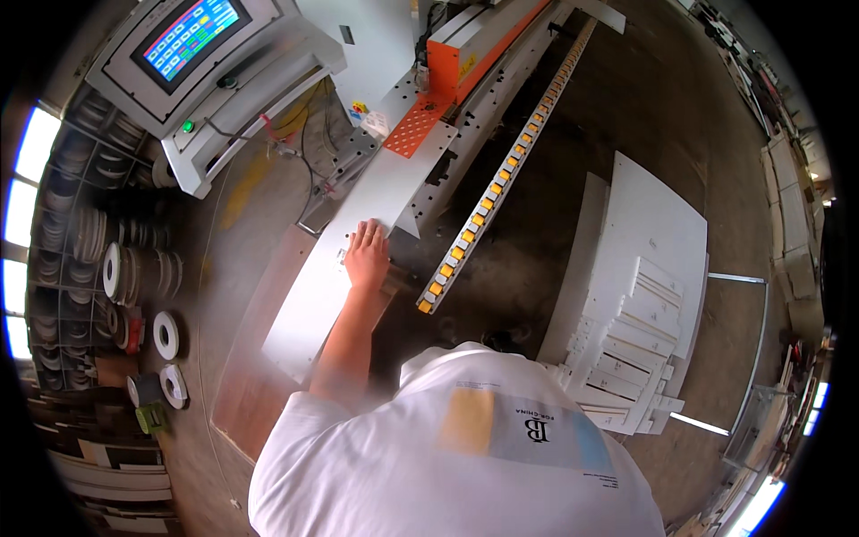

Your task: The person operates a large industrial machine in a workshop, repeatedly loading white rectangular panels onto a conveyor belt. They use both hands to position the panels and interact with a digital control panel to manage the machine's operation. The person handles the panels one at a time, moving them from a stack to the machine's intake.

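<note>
My left hand (365,258) lies flat on a long white panel (313,300), fingers stretched out toward the machine and nothing held. The panel slopes from the lower left up to an orange perforated plate (417,128) at the machine's side. Close to my fingers, a small pale piece (342,257) shows at the panel's left edge. My right hand is out of view; my white shirt fills the lower middle.
Right of the panel runs a rail with yellow rollers (488,204). A control console (183,49) with a lit screen stands upper left. White boards (658,233) are stacked at right, with narrow strips on top. Rolls of edging (165,336) sit at left.
</note>
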A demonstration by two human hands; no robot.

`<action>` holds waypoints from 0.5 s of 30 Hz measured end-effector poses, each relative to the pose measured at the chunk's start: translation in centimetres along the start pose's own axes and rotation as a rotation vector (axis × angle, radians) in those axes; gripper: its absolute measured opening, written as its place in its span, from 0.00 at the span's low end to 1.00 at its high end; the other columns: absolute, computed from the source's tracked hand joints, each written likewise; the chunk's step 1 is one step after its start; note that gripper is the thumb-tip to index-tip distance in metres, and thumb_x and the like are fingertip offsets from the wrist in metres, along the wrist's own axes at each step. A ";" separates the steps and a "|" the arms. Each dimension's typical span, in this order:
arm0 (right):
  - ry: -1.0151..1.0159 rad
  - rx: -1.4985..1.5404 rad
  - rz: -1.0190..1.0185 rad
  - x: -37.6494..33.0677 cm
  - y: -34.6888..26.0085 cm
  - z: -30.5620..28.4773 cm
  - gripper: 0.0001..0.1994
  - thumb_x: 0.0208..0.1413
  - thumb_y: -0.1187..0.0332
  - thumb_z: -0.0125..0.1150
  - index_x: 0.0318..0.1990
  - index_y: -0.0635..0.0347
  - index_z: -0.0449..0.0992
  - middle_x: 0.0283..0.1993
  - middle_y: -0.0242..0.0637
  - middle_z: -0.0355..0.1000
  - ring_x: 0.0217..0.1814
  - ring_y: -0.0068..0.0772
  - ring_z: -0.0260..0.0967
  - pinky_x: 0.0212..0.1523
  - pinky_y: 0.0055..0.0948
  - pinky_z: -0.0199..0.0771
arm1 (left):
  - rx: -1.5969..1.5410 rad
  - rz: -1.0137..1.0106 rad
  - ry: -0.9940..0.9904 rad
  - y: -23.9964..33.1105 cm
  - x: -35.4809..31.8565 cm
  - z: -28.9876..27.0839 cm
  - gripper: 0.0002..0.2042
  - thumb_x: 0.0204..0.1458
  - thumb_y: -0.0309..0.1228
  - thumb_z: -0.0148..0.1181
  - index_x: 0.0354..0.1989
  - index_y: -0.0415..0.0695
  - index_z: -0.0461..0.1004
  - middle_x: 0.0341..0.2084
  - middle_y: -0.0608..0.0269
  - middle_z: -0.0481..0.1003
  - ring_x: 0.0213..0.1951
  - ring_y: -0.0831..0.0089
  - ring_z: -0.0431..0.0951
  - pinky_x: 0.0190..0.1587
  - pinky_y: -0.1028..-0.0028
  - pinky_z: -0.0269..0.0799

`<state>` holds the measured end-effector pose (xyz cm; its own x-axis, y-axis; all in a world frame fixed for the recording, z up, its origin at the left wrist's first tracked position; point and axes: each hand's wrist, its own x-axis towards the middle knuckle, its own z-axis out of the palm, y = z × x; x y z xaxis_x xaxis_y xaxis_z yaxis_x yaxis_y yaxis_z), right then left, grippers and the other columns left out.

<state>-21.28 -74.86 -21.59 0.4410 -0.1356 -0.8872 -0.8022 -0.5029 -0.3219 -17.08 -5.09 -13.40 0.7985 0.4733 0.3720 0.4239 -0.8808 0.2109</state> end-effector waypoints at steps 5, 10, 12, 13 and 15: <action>-0.007 -0.260 -0.264 -0.3 -2.2 3.3 0.18 0.60 0.56 0.63 0.54 0.54 0.76 0.43 0.36 0.79 0.38 0.31 0.78 0.35 0.32 0.76 | 0.024 0.034 0.041 -0.1 1.2 1.9 0.16 0.58 0.34 0.62 0.54 0.48 0.79 0.60 0.61 0.75 0.65 0.58 0.72 0.66 0.58 0.68; 0.051 -0.446 -0.455 -1.0 -7.3 5.1 0.19 0.61 0.57 0.62 0.56 0.55 0.76 0.44 0.38 0.80 0.39 0.31 0.80 0.35 0.31 0.78 | 0.016 0.054 -0.023 1.8 5.1 3.0 0.17 0.58 0.34 0.62 0.55 0.48 0.77 0.61 0.62 0.74 0.65 0.60 0.71 0.65 0.57 0.69; 0.066 -0.388 -0.469 -1.1 -8.9 5.0 0.20 0.62 0.57 0.62 0.57 0.55 0.76 0.45 0.39 0.80 0.40 0.31 0.80 0.35 0.30 0.79 | 0.006 0.059 -0.049 2.5 6.8 3.8 0.17 0.57 0.35 0.62 0.55 0.48 0.77 0.61 0.63 0.74 0.65 0.60 0.70 0.64 0.58 0.69; 0.040 -0.201 -0.437 -1.0 -9.5 4.6 0.20 0.62 0.58 0.62 0.57 0.56 0.76 0.45 0.38 0.80 0.39 0.31 0.80 0.35 0.29 0.78 | -0.002 0.067 -0.059 2.8 7.7 4.2 0.17 0.57 0.35 0.62 0.55 0.48 0.77 0.61 0.63 0.73 0.65 0.60 0.70 0.64 0.58 0.69; -0.001 0.179 -0.368 -0.7 -10.4 4.0 0.20 0.62 0.58 0.63 0.58 0.56 0.76 0.44 0.36 0.81 0.38 0.29 0.80 0.34 0.27 0.77 | -0.014 0.084 -0.068 3.5 9.6 5.3 0.17 0.57 0.35 0.62 0.55 0.48 0.77 0.61 0.63 0.73 0.65 0.61 0.69 0.63 0.58 0.69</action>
<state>-14.84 -66.08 -18.98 0.7112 0.0263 -0.7025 -0.6486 -0.3609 -0.6701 -5.62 -3.72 -13.91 0.8582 0.3960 0.3266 0.3491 -0.9168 0.1942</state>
